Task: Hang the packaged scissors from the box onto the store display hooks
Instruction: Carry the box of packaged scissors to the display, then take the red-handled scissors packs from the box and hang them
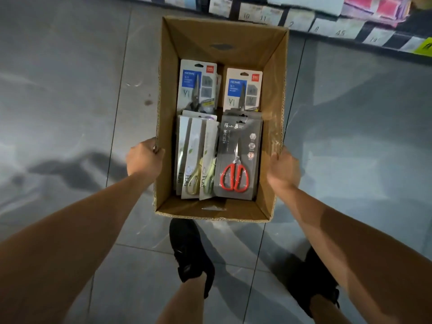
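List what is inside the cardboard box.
The cardboard box holds a grey pack of red-handled scissors, pale packs of green-handled scissors and two white packs with blue labels. Whatever lies beneath these packs is covered.

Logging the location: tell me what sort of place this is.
Probably a shop aisle. Numbered price labels line a shelf edge along the top, the floor is grey tile, and both hands hold a cardboard box of retail-packaged scissors.
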The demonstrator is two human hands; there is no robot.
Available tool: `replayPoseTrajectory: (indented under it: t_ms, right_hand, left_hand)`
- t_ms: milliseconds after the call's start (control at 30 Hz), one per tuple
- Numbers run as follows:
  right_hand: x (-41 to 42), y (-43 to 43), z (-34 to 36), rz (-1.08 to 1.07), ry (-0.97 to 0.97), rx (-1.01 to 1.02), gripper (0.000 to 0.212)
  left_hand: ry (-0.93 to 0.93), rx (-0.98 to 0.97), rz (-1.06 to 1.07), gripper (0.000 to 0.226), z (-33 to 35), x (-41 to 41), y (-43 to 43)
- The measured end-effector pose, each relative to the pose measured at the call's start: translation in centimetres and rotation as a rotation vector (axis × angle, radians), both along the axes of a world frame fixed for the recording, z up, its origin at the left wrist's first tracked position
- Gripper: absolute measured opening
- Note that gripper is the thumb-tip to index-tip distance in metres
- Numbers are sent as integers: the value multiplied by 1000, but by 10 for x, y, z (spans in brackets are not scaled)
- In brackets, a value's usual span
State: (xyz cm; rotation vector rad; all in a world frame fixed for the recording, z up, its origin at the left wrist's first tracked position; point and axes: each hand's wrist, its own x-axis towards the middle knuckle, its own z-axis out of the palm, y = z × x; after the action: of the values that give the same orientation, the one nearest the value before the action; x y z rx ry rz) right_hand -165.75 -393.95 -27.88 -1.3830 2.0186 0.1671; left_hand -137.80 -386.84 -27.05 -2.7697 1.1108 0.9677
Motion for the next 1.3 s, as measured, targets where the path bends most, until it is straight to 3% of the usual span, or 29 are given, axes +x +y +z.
replayPoseTrajectory:
  t_ms: [233,367,433,567,633,733,833,967,1067,1200,1300]
  right_hand:
    - [7,11,-28,-21,83,-3,32]
    - [9,3,-8,-70,-5,212,28]
    - [12,6,19,-45,24,207,34]
    - [30,38,74,133,-43,-158,47]
    - [41,56,75,229,-161,-2,38]
    - [53,66,46,84,-193,312,41]
    - [58,63,0,-119,-154,287,58]
    - [58,57,-72,-207,-110,268,91]
    - [61,59,-104,-169,51,134,109]
    - [68,71,-119,-193,143,-7,107]
    - [65,69,-108,-342,-29,-6,97]
  left_hand:
    - [-23,-45,16,19,-25,1,10]
    - [167,182,60,48,7,-11,0]
    - [248,244,93,55,32,-19,-3]
    - [154,52,-119,47,75,-31,4]
    - [260,91,-189,40,80,-41,7]
    - [555,278,-112,20,66,-58,9]
    - [684,265,143,6,34,-69,11]
    - [670,167,366,11,-13,-78,16]
    - [630,119,437,16,-38,-80,23]
    - [537,57,388,11,-53,-78,27]
    - [525,36,397,12,-47,-74,22]
